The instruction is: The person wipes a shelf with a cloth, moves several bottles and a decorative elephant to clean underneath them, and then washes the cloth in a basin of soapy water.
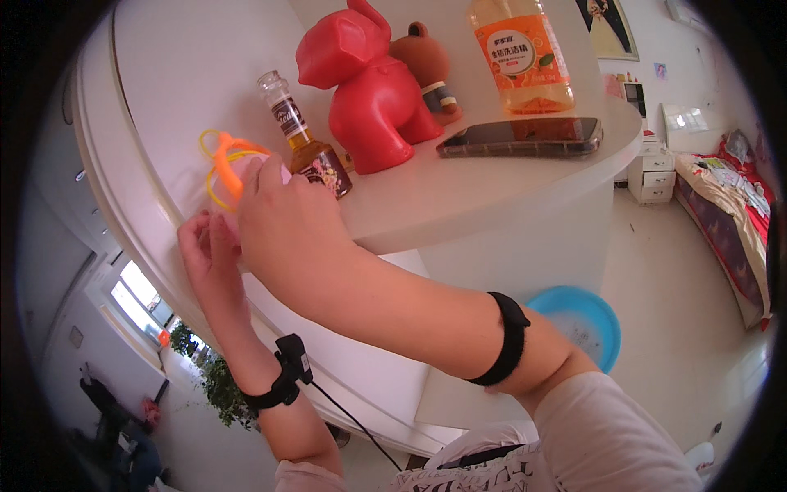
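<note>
My right hand (pixel 289 212) reaches across to the narrow end of a pale shelf (pixel 479 178). Its fingers lie over a pink object, mostly hidden, whose kind I cannot tell. Just below and to the left, my left hand (pixel 212 249) has bent fingers close to the same pink object; whether it grips it is hidden. Behind the right fingers stands an orange loop (pixel 227 169), with thin yellow rings (pixel 212 138) around it. An uncapped glass bottle (pixel 301 135) of amber liquid, with a dark floral label, stands right beside my right hand.
On the shelf are a red elephant figure (pixel 375 92), a brown bear figure (pixel 424 55), a phone (pixel 522 138) lying flat and a dish-soap bottle (pixel 522 55). A blue basin (pixel 605 332) sits below. A bed (pixel 725 221) stands right; a cable (pixel 356 424) trails from my left wrist.
</note>
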Available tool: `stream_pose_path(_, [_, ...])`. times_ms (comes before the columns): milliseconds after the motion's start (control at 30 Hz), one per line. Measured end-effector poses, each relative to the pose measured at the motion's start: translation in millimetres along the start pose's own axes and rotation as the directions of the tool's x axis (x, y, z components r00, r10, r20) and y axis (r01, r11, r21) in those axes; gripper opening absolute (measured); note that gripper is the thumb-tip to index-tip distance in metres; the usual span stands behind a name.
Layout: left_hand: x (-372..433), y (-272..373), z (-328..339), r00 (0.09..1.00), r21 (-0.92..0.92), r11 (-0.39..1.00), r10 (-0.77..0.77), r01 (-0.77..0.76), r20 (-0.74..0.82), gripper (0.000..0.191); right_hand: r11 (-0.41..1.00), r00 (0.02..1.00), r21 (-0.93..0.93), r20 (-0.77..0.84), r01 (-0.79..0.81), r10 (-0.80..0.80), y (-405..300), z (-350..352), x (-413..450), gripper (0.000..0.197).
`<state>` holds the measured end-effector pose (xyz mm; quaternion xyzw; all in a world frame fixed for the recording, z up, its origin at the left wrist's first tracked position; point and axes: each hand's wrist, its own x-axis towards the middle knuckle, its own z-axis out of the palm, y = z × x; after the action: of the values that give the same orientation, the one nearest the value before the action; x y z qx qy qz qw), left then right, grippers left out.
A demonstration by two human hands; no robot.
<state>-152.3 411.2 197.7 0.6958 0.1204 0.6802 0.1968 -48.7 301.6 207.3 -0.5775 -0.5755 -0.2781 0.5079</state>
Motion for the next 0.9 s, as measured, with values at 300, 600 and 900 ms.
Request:
stream_pose_path(300, [-7.9,1.9,1.3,0.978,0.200,0.969,0.108,-0.144,0.180,0.027,0.906,0.973,-0.386,-0.075,0.173,-0.218,-15.7,-4.4,-27.4,0.014])
stream_pose_path(600, [16.6,-2.1,17.0,0.907,0.564,0.826,-0.234,-0.004,0.350,0.040,0.895,0.883,0.055,0.146,0.443,-0.446,4.8,-65.7,-104.8,0.019])
stream_pose_path(900, [3.5,-35.8,13.6,0.973,0.467,0.871,0.051,-0.154,0.226,0.043,0.969,0.579,-0.119,0.784,-0.217,0.226,180.8,-86.2,-236.9,0.030])
